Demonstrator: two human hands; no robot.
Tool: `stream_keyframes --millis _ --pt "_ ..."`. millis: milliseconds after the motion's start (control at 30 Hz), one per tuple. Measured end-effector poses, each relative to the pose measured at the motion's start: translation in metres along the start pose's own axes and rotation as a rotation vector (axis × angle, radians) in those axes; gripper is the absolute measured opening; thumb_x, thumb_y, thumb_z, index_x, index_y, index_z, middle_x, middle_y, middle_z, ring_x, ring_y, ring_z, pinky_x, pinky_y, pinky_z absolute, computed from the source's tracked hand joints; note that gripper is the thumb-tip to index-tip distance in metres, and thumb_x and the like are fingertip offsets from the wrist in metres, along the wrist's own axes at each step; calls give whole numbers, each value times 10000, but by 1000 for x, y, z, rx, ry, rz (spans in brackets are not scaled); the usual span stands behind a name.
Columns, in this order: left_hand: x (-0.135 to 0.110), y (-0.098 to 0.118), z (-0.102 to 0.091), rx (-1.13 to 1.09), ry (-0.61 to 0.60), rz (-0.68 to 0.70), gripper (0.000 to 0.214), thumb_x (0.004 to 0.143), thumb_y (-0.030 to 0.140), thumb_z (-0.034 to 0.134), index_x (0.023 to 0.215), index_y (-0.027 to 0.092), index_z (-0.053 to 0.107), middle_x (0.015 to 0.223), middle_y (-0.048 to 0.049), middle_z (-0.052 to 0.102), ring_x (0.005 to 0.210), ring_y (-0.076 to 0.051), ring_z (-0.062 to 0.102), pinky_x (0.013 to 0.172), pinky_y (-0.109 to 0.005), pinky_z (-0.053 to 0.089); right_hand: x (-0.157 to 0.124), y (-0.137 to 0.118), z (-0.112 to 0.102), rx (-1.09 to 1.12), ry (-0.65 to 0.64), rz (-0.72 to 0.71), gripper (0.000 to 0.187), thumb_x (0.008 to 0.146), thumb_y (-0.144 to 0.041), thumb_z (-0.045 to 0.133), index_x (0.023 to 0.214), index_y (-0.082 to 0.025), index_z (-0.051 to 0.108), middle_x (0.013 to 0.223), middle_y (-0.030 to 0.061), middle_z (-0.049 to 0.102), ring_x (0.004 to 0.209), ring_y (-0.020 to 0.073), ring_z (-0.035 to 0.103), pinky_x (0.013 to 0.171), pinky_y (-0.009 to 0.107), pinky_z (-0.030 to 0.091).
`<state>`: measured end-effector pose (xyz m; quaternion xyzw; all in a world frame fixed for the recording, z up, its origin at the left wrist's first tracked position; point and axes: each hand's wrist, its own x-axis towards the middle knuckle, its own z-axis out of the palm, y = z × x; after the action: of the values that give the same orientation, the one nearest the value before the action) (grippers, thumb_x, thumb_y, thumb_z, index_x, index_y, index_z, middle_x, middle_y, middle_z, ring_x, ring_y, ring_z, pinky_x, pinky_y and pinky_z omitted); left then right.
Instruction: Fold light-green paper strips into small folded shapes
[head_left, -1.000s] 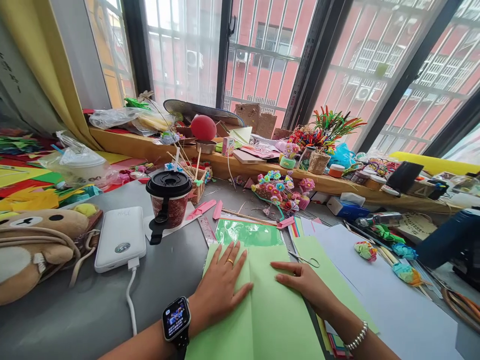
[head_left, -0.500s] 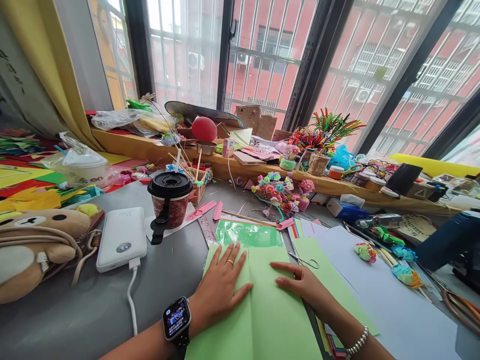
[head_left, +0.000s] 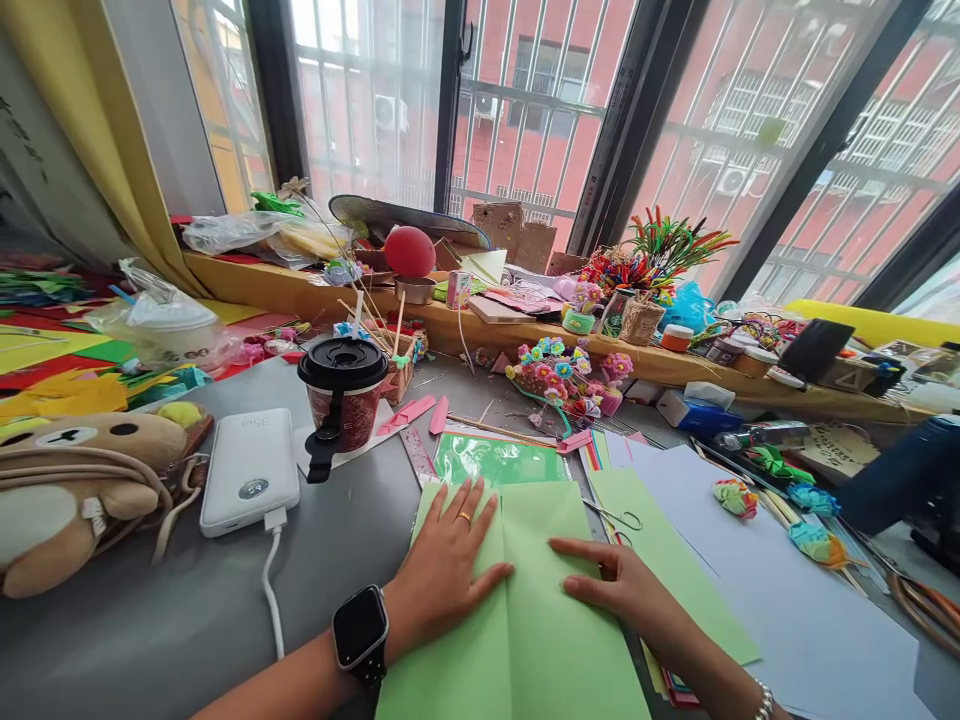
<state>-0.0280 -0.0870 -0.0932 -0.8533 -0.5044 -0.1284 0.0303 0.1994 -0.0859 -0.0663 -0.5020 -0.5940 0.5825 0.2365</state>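
Note:
A light green sheet of paper (head_left: 540, 620) with a centre crease lies on the grey desk in front of me. My left hand (head_left: 446, 565) rests flat on its left half, fingers spread, a ring on one finger and a smartwatch (head_left: 361, 634) on the wrist. My right hand (head_left: 619, 585) lies flat on the right half, fingers stretched toward the crease, a bead bracelet at the wrist. Neither hand holds anything. Small scissors (head_left: 616, 518) lie just beyond my right hand.
A white power bank (head_left: 251, 470) with its cable and a lidded coffee cup (head_left: 343, 393) stand at left, beside a bear plush bag (head_left: 71, 480). Paper flowers (head_left: 564, 378), a ruler (head_left: 417, 457), more coloured sheets and white paper (head_left: 757, 580) crowd the right. A cluttered window ledge runs behind.
Both hands have slid slightly toward me on the green sheet while staying flat; the view has shifted a little, and the watch screen has gone dark.

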Motion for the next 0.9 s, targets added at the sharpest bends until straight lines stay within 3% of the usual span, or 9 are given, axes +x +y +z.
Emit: stream_keyframes --millis 367,900 --pt "0 2 -3 -8 -28 -7 647 760 558 227 1278 171 195 1339 -121 209 1227 -271 122 972 -486 124 -3 -4 -1 -112 16 -94 467 596 -360 633 1041 -237 561 1143 26 518 1037 233 455 844 303 389" --pt "-1 1 -2 13 -1 -1 641 763 555 221 1278 175 195 1340 -106 218 1227 -263 132 974 -472 126 -7 -1 3 -28 1 -31 509 605 -336 627 1089 -214 524 1090 38 558 927 235 534 766 319 442"
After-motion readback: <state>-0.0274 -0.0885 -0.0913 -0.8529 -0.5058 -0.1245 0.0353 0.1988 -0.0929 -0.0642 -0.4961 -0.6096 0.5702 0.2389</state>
